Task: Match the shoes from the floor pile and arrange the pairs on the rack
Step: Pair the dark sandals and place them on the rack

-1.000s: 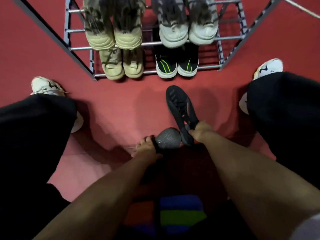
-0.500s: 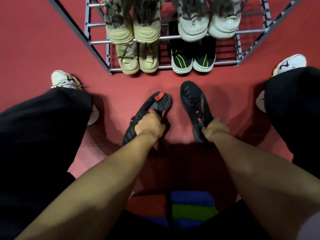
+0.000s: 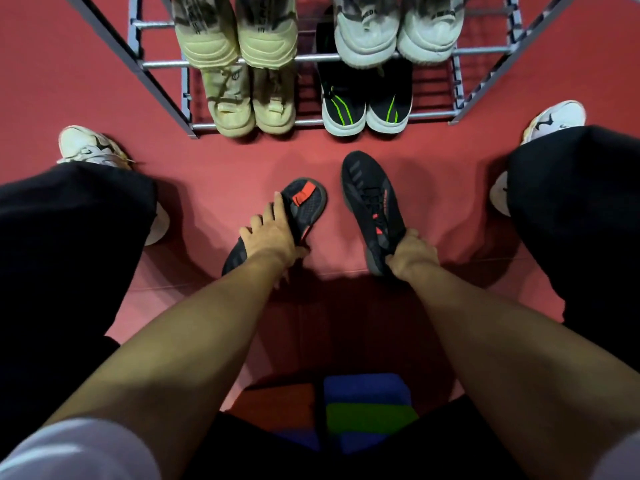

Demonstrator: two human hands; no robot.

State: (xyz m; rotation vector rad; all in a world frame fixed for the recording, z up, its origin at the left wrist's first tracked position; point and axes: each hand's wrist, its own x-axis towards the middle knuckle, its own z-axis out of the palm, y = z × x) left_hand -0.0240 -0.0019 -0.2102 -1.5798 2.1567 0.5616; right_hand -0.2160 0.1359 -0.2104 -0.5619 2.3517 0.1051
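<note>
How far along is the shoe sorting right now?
Done: four pairs sit on the grey metal rack, among them the beige pair and the black green-striped pair. In hand: left hand and right hand each hold a black red-accented sneaker. Left: racking that pair.

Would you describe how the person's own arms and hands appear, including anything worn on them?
Both forearms are bare, and the left hand and right hand wear no gloves, and no rings, watch or bands show. Short pale sleeves, whitish and blurred, show at the bottom corners: the left sleeve clearly, the right sleeve only as a sliver.
</note>
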